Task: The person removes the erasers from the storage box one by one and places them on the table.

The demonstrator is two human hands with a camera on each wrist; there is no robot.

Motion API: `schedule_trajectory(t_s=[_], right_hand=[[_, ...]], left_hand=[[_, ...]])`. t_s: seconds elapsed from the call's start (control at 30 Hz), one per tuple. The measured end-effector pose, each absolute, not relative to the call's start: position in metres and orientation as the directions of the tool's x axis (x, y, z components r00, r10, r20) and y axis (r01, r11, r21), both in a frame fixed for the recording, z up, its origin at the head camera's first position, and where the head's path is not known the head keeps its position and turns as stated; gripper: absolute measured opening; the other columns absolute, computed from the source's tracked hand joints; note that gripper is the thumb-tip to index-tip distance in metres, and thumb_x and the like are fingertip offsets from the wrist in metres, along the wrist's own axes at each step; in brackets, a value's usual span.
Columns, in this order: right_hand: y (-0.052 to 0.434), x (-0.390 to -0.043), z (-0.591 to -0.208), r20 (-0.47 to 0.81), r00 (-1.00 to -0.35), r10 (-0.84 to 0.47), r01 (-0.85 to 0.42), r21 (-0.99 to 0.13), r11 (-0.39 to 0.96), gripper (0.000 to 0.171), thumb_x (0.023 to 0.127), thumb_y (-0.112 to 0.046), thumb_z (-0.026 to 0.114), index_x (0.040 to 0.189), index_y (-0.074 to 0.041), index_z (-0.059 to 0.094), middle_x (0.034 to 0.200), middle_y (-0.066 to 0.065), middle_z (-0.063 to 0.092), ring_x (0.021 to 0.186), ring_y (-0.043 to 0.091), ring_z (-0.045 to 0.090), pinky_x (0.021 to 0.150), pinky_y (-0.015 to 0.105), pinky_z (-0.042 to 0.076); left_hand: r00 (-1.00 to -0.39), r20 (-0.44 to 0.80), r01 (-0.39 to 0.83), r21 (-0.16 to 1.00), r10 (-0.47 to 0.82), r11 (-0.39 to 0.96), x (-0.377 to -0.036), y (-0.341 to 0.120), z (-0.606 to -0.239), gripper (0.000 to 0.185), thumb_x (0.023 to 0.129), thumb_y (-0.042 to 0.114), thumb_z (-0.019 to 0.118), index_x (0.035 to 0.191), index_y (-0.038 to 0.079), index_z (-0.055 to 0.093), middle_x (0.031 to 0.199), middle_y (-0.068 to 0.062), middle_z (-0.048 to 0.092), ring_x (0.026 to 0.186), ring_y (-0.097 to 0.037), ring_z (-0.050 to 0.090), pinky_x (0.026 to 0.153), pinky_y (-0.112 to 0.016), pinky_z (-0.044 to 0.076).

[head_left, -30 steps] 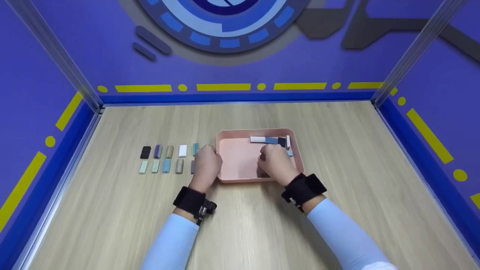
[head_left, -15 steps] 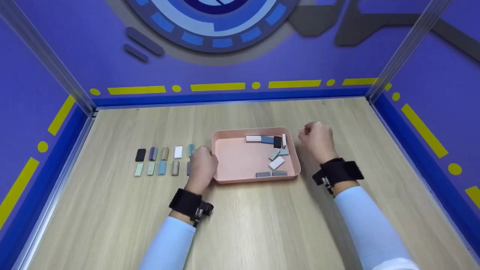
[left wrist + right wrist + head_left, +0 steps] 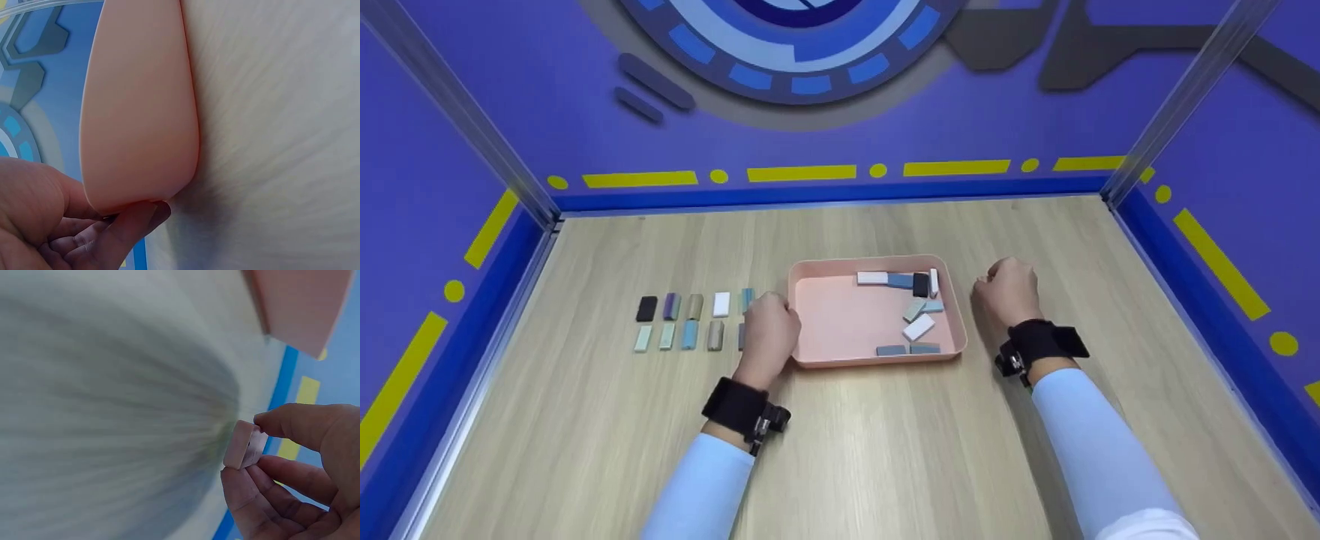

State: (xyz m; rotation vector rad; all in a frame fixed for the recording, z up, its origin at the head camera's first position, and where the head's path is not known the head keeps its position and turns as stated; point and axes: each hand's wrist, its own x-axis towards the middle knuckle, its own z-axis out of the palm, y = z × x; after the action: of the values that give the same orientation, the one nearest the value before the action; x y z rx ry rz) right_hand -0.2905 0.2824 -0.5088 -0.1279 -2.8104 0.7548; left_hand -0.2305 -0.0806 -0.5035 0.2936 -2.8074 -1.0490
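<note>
While head view hides it | right wrist: hands (image 3: 292,472) pinch pink block (image 3: 245,445)

A purpose-built recording booth or lab cell: a wood-grain counter (image 3: 885,450) boxed in by purple walls (image 3: 510,97) with yellow dashed stripes (image 3: 802,173), a printed blue dial graphic (image 3: 802,45), and metal corner posts (image 3: 1185,97).

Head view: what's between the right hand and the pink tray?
Nothing: bare wooden table between right hand and pink tray. The hand pinches a small block.
</note>
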Motion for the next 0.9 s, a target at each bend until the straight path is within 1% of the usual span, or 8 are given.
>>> schedule_trajectory(t_s=[0.17,0.3,0.37,0.43,0.5,0.6,0.7,0.9], right_hand=[[0.286,-0.292,-0.513,0.192,-0.972,0.134,0.024,-0.488,0.872,0.027,0.08,-0.015,0.064,0.058,-0.006,0.052,0.052,-0.001,0.04,0.048,0.018,0.035,0.047,0.032,0.027],[0.286,-0.293,-0.514,0.205,-0.971,0.123,0.013,-0.468,0.883,0.029,0.08,-0.015,0.062,0.056,-0.008,0.049,0.052,0.0,0.039,0.049,0.02,0.036,0.047,0.033,0.027],[0.286,-0.292,-0.513,0.188,-0.975,0.12,0.022,-0.456,0.89,0.027,0.08,-0.016,0.062,0.057,-0.006,0.051,0.052,0.003,0.044,0.05,0.023,0.04,0.047,0.035,0.029],[0.286,-0.291,-0.51,0.171,-0.979,0.114,0.027,-0.443,0.896,0.02,0.08,-0.017,0.062,0.067,-0.001,0.061,0.062,0.01,0.057,0.057,0.028,0.052,0.052,0.039,0.039],[0.284,-0.289,-0.503,0.161,-0.982,0.102,0.022,-0.437,0.899,0.021,0.08,-0.017,0.062,0.084,0.004,0.066,0.08,0.019,0.066,0.073,0.035,0.061,0.064,0.044,0.047],[0.274,-0.285,-0.484,0.179,-0.983,0.045,-0.038,-0.437,0.898,0.035,0.08,-0.015,0.063,0.109,0.005,0.064,0.107,0.024,0.065,0.1,0.04,0.061,0.084,0.049,0.048],[0.253,-0.281,-0.461,0.197,-0.977,-0.078,-0.155,-0.418,0.895,0.037,0.08,-0.011,0.063,0.114,0.003,0.063,0.113,0.022,0.063,0.107,0.037,0.058,0.088,0.048,0.047],[0.204,-0.268,-0.435,0.127,-0.909,-0.398,-0.417,-0.31,0.854,0.036,0.076,0.0,0.066,0.112,-0.006,0.067,0.11,0.012,0.065,0.103,0.026,0.061,0.085,0.04,0.052]], left_hand=[[-0.972,0.054,-0.135,0.66,-0.227,0.739,-0.231,-0.079,-0.503,0.031,0.085,0.006,0.048,0.055,0.012,0.051,0.061,-0.001,0.055,0.056,-0.016,0.048,0.043,-0.029,0.036],[-0.972,0.048,-0.14,0.662,-0.229,0.736,-0.231,-0.078,-0.503,0.029,0.086,0.006,0.048,0.057,0.011,0.053,0.062,-0.002,0.056,0.055,-0.016,0.049,0.043,-0.029,0.036],[-0.973,0.059,-0.131,0.661,-0.225,0.739,-0.231,-0.078,-0.504,0.029,0.085,0.005,0.048,0.057,0.01,0.055,0.062,-0.003,0.058,0.056,-0.016,0.05,0.043,-0.029,0.037],[-0.973,0.07,-0.121,0.659,-0.222,0.742,-0.231,-0.078,-0.504,0.028,0.084,0.004,0.049,0.057,0.01,0.056,0.063,-0.004,0.059,0.056,-0.016,0.051,0.044,-0.029,0.037],[-0.973,0.079,-0.113,0.658,-0.217,0.744,-0.231,-0.078,-0.505,0.028,0.083,0.004,0.049,0.057,0.009,0.056,0.063,-0.005,0.061,0.057,-0.017,0.052,0.044,-0.029,0.038],[-0.974,0.08,-0.108,0.662,-0.214,0.741,-0.231,-0.078,-0.505,0.027,0.083,0.004,0.049,0.058,0.009,0.056,0.064,-0.005,0.06,0.057,-0.017,0.051,0.045,-0.029,0.038],[-0.973,0.086,-0.105,0.66,-0.214,0.744,-0.231,-0.079,-0.505,0.027,0.083,0.004,0.05,0.057,0.01,0.054,0.064,-0.005,0.059,0.057,-0.017,0.05,0.045,-0.029,0.038],[-0.97,0.124,-0.088,0.63,-0.211,0.771,-0.232,-0.08,-0.506,0.028,0.081,0.003,0.05,0.055,0.011,0.049,0.064,-0.005,0.059,0.061,-0.016,0.049,0.047,-0.03,0.038]])
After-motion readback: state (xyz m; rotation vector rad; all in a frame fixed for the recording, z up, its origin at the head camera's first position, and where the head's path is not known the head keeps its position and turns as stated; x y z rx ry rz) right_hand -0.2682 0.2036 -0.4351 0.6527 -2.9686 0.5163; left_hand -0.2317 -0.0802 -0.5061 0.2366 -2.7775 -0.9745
